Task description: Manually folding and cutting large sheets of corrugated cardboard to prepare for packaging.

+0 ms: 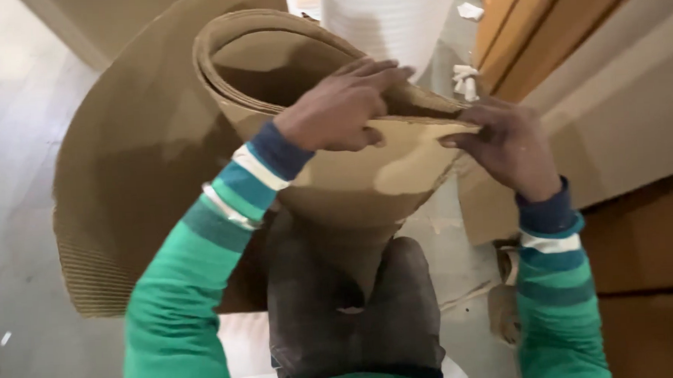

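Left hand clamped over top edge of corrugated cardboard roll; right hand pinching same edge at its far end. Roll directly under both grips, long axis running down between knees toward floor. Both hands equally near.

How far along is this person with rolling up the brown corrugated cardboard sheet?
Done: the near end of the corrugated cardboard sheet is curled into a loose tube, open at the top. In hand: the left hand lies over the tube's upper edge, and the right hand pinches the overlapping edge beside it. Left: a long stretch of the sheet still trails unrolled across the floor on the left.
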